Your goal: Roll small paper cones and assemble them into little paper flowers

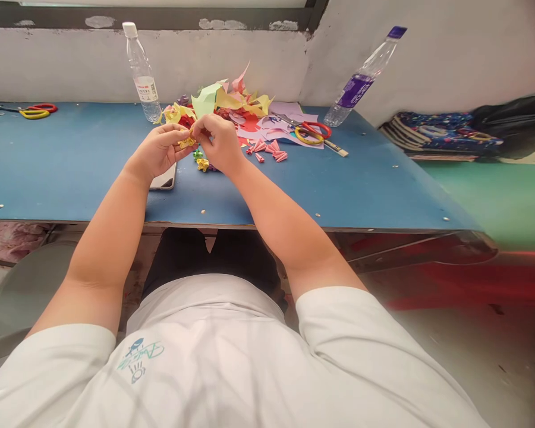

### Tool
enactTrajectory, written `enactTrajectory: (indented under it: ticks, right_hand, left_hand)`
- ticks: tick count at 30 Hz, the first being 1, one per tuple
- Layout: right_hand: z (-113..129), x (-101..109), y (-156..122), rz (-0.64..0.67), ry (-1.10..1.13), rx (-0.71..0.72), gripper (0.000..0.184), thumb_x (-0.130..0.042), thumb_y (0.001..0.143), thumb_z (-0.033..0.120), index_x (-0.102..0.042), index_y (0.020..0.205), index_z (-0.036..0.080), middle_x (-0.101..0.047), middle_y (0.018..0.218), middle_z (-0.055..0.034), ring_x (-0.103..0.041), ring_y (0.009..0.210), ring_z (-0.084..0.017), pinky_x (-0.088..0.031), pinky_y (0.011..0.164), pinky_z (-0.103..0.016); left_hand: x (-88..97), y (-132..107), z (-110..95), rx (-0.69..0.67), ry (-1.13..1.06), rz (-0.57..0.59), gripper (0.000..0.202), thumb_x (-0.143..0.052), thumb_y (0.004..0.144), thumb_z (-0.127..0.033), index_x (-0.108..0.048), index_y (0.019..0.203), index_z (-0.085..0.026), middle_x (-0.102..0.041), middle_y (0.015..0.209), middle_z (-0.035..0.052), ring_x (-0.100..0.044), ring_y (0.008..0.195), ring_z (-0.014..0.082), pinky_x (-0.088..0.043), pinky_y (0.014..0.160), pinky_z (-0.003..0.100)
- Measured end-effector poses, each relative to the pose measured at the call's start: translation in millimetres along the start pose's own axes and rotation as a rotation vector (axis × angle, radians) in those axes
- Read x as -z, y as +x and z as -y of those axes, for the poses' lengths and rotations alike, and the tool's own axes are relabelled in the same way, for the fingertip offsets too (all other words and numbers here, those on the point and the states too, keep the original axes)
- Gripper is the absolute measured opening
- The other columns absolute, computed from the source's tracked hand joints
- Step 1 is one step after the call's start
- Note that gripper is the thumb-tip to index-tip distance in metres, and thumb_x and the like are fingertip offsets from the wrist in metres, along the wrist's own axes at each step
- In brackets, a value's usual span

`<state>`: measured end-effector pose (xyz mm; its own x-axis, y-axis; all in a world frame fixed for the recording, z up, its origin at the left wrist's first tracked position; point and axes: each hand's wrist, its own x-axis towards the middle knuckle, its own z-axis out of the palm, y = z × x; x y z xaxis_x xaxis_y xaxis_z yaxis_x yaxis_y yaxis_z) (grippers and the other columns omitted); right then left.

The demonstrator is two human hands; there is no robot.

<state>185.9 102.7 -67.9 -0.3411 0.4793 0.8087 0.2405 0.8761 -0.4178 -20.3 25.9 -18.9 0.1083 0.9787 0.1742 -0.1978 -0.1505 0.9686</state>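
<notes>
Above the blue table (84, 172), my left hand (158, 148) pinches a small yellow folded paper flower (187, 142) between thumb and fingers. My right hand (218, 139) is closed at the flower's upper right side, its fingertips pressed together on it and partly hidden. Just below the hands lie a small yellow paper flower (203, 164) and a green paper flower (198, 154). Several pink paper cones (267, 148) rest right of my right hand. A flat device with a light face (164, 178) lies partly under my left hand.
Behind the hands is a heap of coloured paper scraps (249, 107). Scissors with red and yellow handles (312, 132) lie at its right, other scissors (35, 111) far left. Two plastic bottles stand at the back, one white-capped (145, 83), one purple-labelled (356, 89). Folded cloth (441, 134) lies at right.
</notes>
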Motion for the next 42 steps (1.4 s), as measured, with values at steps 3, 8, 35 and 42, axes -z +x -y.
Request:
enactTrajectory:
  ticks: [3,8,35,42]
  right_hand:
    - [8.0,7.1,1.2,0.053,0.004,-0.04,0.02,-0.063,0.12,0.021,-0.074,0.106,0.032,-0.09,0.116,-0.0041,-0.079,0.11,-0.023,-0.072,0.11,-0.045]
    - [16.2,13.9,3.6,0.095,0.023,-0.085,0.015,-0.072,0.118,0.029,-0.082,0.108,0.033,-0.092,0.123,-0.0066,-0.087,0.121,-0.029,-0.077,0.116,-0.048]
    - [-7.2,9.5,3.9,0.12,0.158,-0.049,0.032,-0.101,0.109,0.049,-0.077,0.115,0.029,-0.086,0.124,-0.0041,-0.084,0.103,-0.025,-0.078,0.096,-0.046]
    - [2.7,19.3,7.4,0.24,0.265,-0.185,0.045,-0.104,0.105,0.066,-0.082,0.12,0.031,-0.09,0.124,-0.0067,-0.085,0.115,-0.027,-0.079,0.1,-0.043]
  left_hand:
    - [3.6,3.9,3.0,0.013,-0.051,0.044,0.021,-0.106,0.095,-0.02,-0.085,0.092,-0.024,-0.083,0.104,0.0041,-0.086,0.111,0.019,-0.076,0.109,0.03]
    - [8.6,8.5,4.6,0.032,-0.105,0.086,0.007,-0.102,0.1,-0.021,-0.096,0.105,-0.021,-0.088,0.122,0.0079,-0.085,0.119,0.0184,-0.075,0.106,0.026]
    - [15.9,6.7,-4.4,0.193,0.057,0.102,0.019,-0.104,0.1,-0.023,-0.086,0.096,-0.022,-0.08,0.093,0.005,-0.081,0.085,0.0163,-0.064,0.086,0.033]
    - [24.6,13.2,-0.2,0.24,0.065,0.148,0.032,-0.117,0.077,-0.028,-0.093,0.097,-0.026,-0.088,0.098,0.0111,-0.083,0.085,0.0245,-0.068,0.082,0.04]
